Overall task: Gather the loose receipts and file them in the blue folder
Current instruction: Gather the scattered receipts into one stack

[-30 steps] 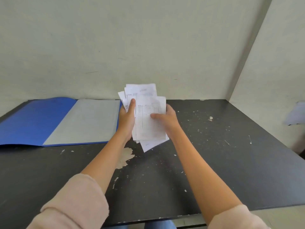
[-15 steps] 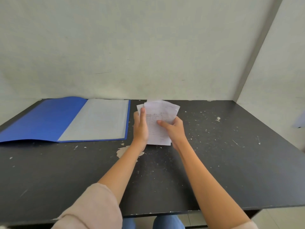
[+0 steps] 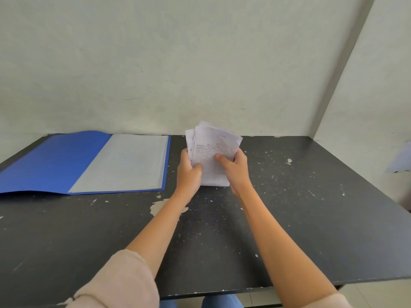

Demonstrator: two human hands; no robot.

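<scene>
A stack of white receipts (image 3: pixel 211 152) stands upright with its lower edge resting on the black table (image 3: pixel 311 218). My left hand (image 3: pixel 189 172) grips its left side and my right hand (image 3: pixel 235 170) grips its right side, thumb on the front sheet. The blue folder (image 3: pixel 55 163) lies open and flat at the back left, its clear inner sleeve (image 3: pixel 124 163) facing up, just left of my left hand.
The table top is chipped, with a pale bare patch (image 3: pixel 160 206) near my left forearm. Walls close the table at the back and right. A pale sheet (image 3: pixel 400 158) hangs at the right wall.
The loose, fanned receipts have been drawn together into a squarer stack and lowered onto the table. Both hands have stayed on it.
</scene>
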